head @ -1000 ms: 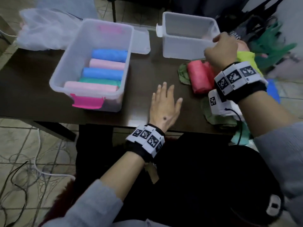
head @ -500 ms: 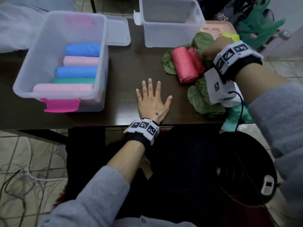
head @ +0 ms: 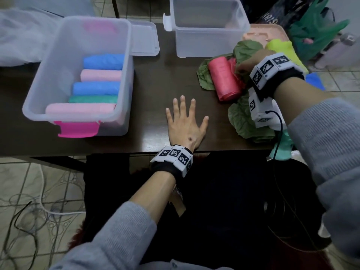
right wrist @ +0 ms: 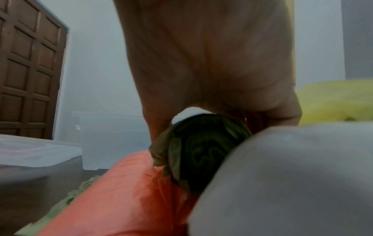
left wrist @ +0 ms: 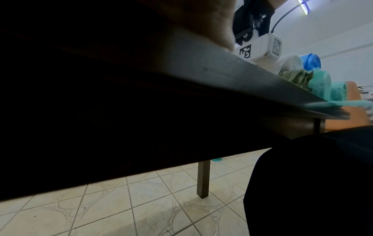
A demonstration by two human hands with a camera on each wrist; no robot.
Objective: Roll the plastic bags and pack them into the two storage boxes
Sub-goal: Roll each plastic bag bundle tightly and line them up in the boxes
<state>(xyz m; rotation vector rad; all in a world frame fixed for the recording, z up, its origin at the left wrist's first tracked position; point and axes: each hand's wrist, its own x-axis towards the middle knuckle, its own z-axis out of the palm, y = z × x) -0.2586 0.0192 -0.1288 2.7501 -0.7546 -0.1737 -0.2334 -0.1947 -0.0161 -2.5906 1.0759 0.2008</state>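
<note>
The clear left storage box (head: 126,114) holds several rolled bags, blue (head: 103,62), pink and green, laid side by side. The clear right storage box (head: 208,45) stands at the back with nothing showing inside. A red rolled bag (head: 224,80) (right wrist: 121,191) lies on loose olive-green bags (head: 243,121) in front of it. My right hand (head: 247,63) (right wrist: 218,108) reaches down just right of the red roll, its fingers curled round a dark green rolled bag (right wrist: 201,151). My left hand (head: 185,117) lies flat and spread on the bare dark table (head: 155,84).
A clear lid (head: 144,39) lies behind the left box and a pink lid (head: 261,32) beside the right box. A yellow bag (head: 282,49), a blue bag (head: 315,80) and a teal bag (head: 282,151) crowd the table's right edge. White plastic (head: 19,45) lies far left.
My right hand came down from the right box's rim to the pile and now grips the green roll. The left hand stayed flat on the table.
</note>
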